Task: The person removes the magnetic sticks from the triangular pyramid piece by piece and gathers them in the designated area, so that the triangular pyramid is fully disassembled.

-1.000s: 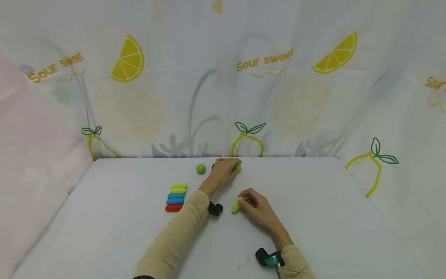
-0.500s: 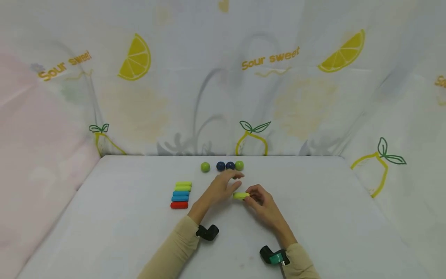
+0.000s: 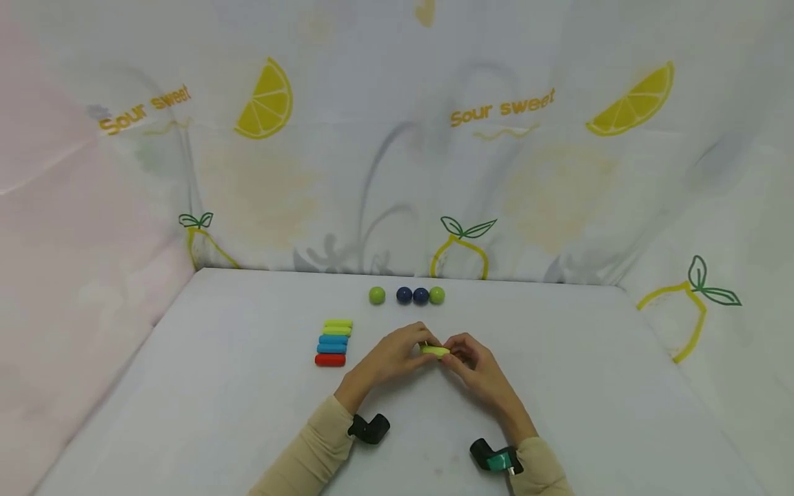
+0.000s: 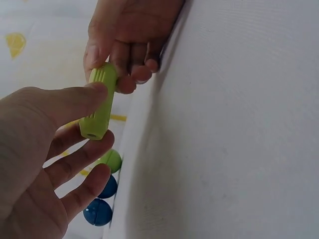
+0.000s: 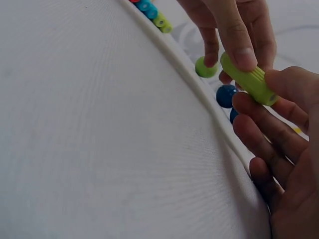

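Observation:
A short yellow-green ridged stick [image 3: 435, 351] with a small hole in its end is held between both hands over the middle of the white table. My left hand [image 3: 397, 353] pinches one end with thumb and fingers. The opposite end sits between the thumb and fingers of my right hand [image 3: 480, 368]. In the left wrist view the ridged yellow-green stick [image 4: 103, 112] shows its holed end, left thumb laid across it. Ridges also show on the stick [image 5: 256, 83] in the right wrist view, the left thumb pressed on its far part.
On the left lies a column of similar sticks: a red stick [image 3: 331, 359], two blue sticks [image 3: 332, 344] and two yellow-green sticks [image 3: 338, 327]. Along the back stand a green ball [image 3: 377, 295], two dark blue balls [image 3: 412, 295] and another green ball [image 3: 437, 295]. A lemon-print curtain [image 3: 372, 172] hangs behind.
My left hand has come back from the green ball at the rear and now grips the stick too. The right hand has turned the stick from slanted to nearly level.

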The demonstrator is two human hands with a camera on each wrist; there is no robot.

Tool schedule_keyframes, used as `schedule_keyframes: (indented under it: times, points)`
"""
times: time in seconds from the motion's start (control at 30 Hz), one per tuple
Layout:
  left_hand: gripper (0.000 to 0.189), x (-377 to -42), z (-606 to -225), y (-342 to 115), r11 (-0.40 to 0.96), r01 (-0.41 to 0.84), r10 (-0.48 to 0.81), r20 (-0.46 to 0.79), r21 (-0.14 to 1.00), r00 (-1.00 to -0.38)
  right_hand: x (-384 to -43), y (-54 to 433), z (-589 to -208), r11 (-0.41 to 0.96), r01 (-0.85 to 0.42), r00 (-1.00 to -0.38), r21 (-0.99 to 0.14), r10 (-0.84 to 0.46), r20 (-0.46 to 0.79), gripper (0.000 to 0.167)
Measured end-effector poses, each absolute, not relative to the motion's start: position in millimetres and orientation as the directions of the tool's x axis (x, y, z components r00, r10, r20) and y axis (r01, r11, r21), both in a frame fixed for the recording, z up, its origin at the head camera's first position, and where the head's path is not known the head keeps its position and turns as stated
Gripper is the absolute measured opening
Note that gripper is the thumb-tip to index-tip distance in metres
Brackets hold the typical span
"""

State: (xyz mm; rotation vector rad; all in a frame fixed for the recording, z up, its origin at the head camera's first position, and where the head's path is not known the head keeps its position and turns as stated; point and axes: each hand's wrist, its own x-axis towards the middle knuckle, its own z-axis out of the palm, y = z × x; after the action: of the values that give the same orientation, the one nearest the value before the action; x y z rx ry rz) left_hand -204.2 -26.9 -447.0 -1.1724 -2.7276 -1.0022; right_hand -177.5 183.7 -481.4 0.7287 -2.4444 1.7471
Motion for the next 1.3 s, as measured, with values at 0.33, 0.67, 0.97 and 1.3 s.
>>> schedule_keyframes:
  times: [0.33,0.67,0.97,1.3]
  points:
    - [0.020,-200,-439,-60,0.577,0.613,0.566,0.277,0.540,-0.777,-179,187,-481,0.282,-0.341,-0.912,-0.897,-0.332,0.242,0.013]
    - [0.021,-200,-433,-114,0.579,0.623,0.527,0.342,0.527,-0.778,-178,190,-480,0.305,-0.344,-0.914,-0.888,-0.326,0.242,0.010]
    - [0.015,-192,-426,-160,0.581,0.540,0.602,0.124,0.609,-0.789,-177,189,-478,0.305,-0.340,-0.915,-0.890,-0.324,0.239,0.010]
    - [0.017,-185,-420,-184,0.642,0.445,0.587,-0.026,0.624,-0.809,-177,185,-482,0.281,-0.345,-0.909,-0.896,-0.338,0.244,0.009]
